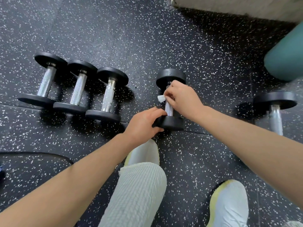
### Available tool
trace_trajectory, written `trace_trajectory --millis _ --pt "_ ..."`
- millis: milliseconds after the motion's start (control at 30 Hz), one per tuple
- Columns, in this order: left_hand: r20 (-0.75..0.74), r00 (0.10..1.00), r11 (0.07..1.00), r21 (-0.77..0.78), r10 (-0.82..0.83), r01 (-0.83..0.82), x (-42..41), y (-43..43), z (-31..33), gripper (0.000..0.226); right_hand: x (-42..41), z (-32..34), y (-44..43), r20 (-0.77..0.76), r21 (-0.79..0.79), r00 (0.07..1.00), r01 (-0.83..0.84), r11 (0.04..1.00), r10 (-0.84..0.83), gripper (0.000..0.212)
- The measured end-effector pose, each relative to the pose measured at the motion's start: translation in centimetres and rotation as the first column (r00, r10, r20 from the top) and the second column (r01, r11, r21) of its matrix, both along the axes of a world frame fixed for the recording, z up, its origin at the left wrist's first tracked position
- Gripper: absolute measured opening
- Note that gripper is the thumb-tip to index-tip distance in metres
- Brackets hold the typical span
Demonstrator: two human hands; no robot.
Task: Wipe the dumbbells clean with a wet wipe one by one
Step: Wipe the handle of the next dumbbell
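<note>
A black dumbbell [170, 76] with a chrome handle lies on the speckled rubber floor in the middle of the view. My left hand [144, 123] grips its near black end. My right hand [182, 99] is wrapped around the chrome handle with a white wet wipe [161, 98] pressed against it; a corner of the wipe sticks out to the left. Three more black dumbbells [108, 94] lie side by side to the left. Another dumbbell [275, 104] lies at the right, apart from the hands.
A teal rounded object [285, 58] sits at the far right edge. A pale wall base [237, 7] runs along the top right. My knee in ribbed white fabric [139, 190] and pale shoes [229, 203] are below the hands. A black cable [41, 155] curves at lower left.
</note>
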State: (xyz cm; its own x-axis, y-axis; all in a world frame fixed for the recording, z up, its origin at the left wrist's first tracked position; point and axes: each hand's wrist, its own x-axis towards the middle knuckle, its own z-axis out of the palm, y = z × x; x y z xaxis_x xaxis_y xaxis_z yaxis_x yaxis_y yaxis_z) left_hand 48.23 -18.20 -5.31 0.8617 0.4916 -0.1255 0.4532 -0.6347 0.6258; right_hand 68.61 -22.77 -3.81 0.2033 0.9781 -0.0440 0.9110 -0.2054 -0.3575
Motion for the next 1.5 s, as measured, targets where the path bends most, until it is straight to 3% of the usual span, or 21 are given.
trace_trajectory --millis 133,400,533,667,733,833,900,967,1067,1167,1233,1300,1500 --pt "-0.023 0.999 0.999 0.042 -0.034 0.035 0.1 0.3 0.3 0.046 0.3 -0.4 -1.3 -0.107 -0.018 0.993 -0.051 0.999 0.049 0.009" --pt "-0.058 0.996 0.991 0.109 -0.073 0.079 0.8 0.1 1.1 0.047 1.2 0.3 -2.8 -0.15 -0.099 0.971 -0.203 0.974 0.187 0.009" --pt "-0.059 0.995 0.992 0.095 -0.08 0.086 1.1 0.2 1.7 0.05 1.2 0.0 -3.3 -0.161 -0.067 0.981 -0.115 0.991 0.103 0.009" --pt "-0.074 0.994 0.994 0.07 -0.078 0.084 1.2 0.2 1.9 0.054 0.4 -0.4 -3.3 -0.289 -0.064 0.953 0.079 0.995 -0.094 0.005" --pt "-0.083 0.993 0.995 0.062 -0.078 0.084 1.2 0.2 1.8 0.055 0.3 -0.6 -3.2 -0.379 -0.123 0.9 0.18 0.976 -0.214 0.012" --pt "-0.08 0.995 0.997 0.042 -0.067 0.071 1.0 0.3 1.6 0.057 0.2 -0.3 -2.9 -0.567 -0.32 0.709 0.28 0.905 -0.42 0.031" --pt "-0.084 0.995 0.997 0.036 -0.058 0.061 0.8 0.4 1.6 0.055 0.3 -0.3 -2.9 -0.601 -0.397 0.629 0.302 0.867 -0.494 0.029" --pt "-0.076 0.996 0.998 0.032 -0.054 0.057 0.8 0.4 1.7 0.059 0.3 -0.2 -2.9 -0.625 -0.345 0.601 0.36 0.867 -0.498 0.02" --pt "-0.082 0.994 0.996 0.039 -0.072 0.076 0.9 0.6 1.6 0.056 0.8 0.1 -2.3 -0.521 -0.029 0.739 0.484 0.874 -0.427 0.016" --pt "-0.095 0.991 0.994 0.052 -0.089 0.095 1.1 0.7 1.4 0.046 1.5 0.9 -1.0 -0.237 0.273 0.894 0.437 0.857 -0.38 0.009" --pt "-0.095 0.992 0.994 0.063 -0.087 0.093 1.2 0.6 1.3 0.044 1.5 0.4 -0.1 0.009 0.297 0.949 0.297 0.907 -0.314 0.003" --pt "-0.091 0.992 0.993 0.079 -0.086 0.093 1.4 0.5 1.3 0.043 1.0 -1.0 0.2 0.157 0.231 0.962 0.184 0.955 -0.223 0.002" --pt "-0.099 0.991 0.991 0.09 -0.09 0.099 1.5 0.5 1.3 0.042 -0.1 -3.0 -0.8 0.186 0.164 0.973 0.11 0.98 -0.14 0.01"
